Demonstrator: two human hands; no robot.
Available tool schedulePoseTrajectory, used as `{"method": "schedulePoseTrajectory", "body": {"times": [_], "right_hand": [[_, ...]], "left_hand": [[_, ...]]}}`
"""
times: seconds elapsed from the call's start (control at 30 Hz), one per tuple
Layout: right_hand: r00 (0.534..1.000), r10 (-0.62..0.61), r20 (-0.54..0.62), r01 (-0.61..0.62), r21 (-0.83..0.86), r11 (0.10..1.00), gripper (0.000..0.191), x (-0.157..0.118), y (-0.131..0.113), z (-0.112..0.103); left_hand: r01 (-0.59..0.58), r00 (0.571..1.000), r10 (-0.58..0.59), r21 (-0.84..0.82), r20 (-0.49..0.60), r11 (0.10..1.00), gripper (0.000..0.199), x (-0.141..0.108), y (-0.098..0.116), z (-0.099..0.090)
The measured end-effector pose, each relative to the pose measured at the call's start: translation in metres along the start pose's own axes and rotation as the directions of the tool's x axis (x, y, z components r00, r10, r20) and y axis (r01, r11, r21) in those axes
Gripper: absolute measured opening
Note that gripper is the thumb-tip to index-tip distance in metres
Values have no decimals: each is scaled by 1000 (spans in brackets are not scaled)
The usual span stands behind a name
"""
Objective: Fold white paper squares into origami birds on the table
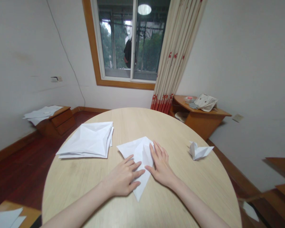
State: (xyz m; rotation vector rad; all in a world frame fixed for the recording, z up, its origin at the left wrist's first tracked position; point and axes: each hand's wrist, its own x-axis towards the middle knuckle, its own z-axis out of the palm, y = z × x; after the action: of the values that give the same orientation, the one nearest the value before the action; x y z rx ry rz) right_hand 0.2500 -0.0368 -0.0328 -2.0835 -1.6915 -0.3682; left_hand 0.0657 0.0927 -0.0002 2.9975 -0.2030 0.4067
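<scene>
A partly folded sheet of white paper (pixel 133 148) lies in front of me, its narrow point toward me. Its right side shows a raised fold. My left hand (pixel 127 177) rests on its lower left part, fingers stretched out and spread over the paper. Along the right edge lies my right hand (pixel 161 164), fingers extended, with the fingertips on the fold and the thumb touching the paper lower down. Neither hand is closed round anything. The hands cover part of the creases.
A stack of creased white paper sheets (pixel 87 139) sits at the left of the round wooden table (pixel 142 120). A folded white paper figure (pixel 199 151) stands near the right edge. Beyond are a low cabinet (pixel 61 120), a corner desk (pixel 201 118) with a cloth bag (pixel 205 102), and a curtain (pixel 175 57).
</scene>
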Motion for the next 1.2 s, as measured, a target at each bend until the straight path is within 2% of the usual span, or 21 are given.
{"method": "schedulePoseTrajectory", "body": {"times": [0.3,0.83,1.2], "right_hand": [[999,25,-23,-26,-38,999,87,1,0,3],[999,0,-45,-4,-95,995,83,3,2,4],[998,4,-68,-16,-169,986,77,6,5,5]], "left_hand": [[6,1000,-5,19,-12,1000,38,0,1,3],[24,1000,-24,23,-12,999,38,2,2,2],[83,995,-74,156,-65,984,33,5,3,3]]}}
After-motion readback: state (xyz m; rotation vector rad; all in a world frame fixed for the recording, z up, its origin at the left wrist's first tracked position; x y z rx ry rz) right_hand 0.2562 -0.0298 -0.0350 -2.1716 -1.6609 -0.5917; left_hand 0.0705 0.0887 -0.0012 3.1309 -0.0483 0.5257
